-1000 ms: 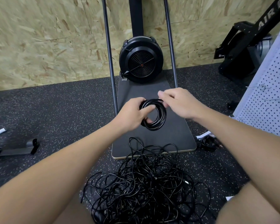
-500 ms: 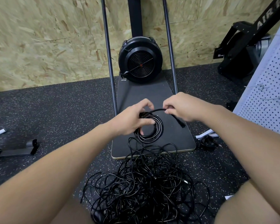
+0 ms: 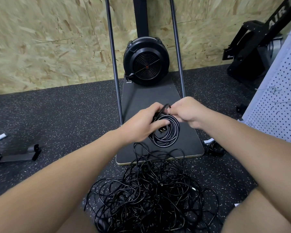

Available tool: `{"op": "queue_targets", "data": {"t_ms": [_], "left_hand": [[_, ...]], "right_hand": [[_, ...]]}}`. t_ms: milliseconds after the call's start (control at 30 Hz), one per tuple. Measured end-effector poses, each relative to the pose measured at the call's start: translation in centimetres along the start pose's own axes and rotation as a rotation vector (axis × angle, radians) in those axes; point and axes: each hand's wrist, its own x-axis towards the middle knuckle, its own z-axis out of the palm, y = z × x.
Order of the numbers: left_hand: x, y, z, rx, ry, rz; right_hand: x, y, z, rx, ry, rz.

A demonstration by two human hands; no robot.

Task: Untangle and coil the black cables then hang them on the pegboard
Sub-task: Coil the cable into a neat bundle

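Note:
A small coil of black cable point(image 3: 170, 134) hangs in front of me above the dark board. My left hand point(image 3: 141, 122) grips the coil at its upper left, and a plug with metal prongs point(image 3: 162, 130) shows under the thumb. My right hand point(image 3: 187, 113) pinches the cable's free end at the top of the coil, right beside the left fingers. A big tangled heap of black cables point(image 3: 149, 195) lies on the floor below my arms. The white pegboard point(image 3: 279, 111) with metal hooks stands at the right edge.
A black fan machine point(image 3: 145, 63) on a dark board point(image 3: 149, 96) with two upright poles stands ahead against the wooden wall. Another black machine point(image 3: 252, 52) is at the back right. A small black cable bundle point(image 3: 214, 147) lies by the pegboard's foot. A metal foot bar point(image 3: 15, 155) lies at left.
The right hand has brought the cable's free end in from the right to the top of the coil. Both hands have drawn closer together and the coil hangs lower.

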Motion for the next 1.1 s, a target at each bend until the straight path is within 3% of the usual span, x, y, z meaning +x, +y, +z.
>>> {"op": "queue_targets", "data": {"t_ms": [100,233,433,500,600,767,967,1100], "left_hand": [[-0.2,0.0,0.1,0.031,-0.006,0.018],[0.0,-0.1,-0.1,0.031,0.132,-0.037],[0.4,-0.2,-0.4,0.047,0.230,0.048],[0.6,-0.8,-0.1,0.101,0.254,0.054],[0.6,-1.6,0.2,0.119,0.247,0.019],[0.9,-2.3,0.4,0.109,0.225,-0.072],[0.8,-2.8,-0.1,0.149,0.121,-0.159],[1.0,-2.8,-0.5,0.204,0.134,-0.178]], "right_hand": [[0.1,0.3,-0.2,0.077,-0.152,0.145],[-0.3,0.1,-0.9,-0.081,-0.294,0.056],[-1.0,-0.3,-0.8,0.158,-0.510,-0.005],[-1.8,-0.4,-0.1,-0.015,-0.558,-0.035],[-2.7,-0.1,0.7,-0.335,-0.542,-0.148],[-2.1,-0.1,0.3,-0.362,-0.486,-0.081],[-2.7,-2.0,-0.3,-1.049,-0.279,-0.330],[-2.4,-2.3,-0.7,-1.040,-0.141,-0.467]]}}
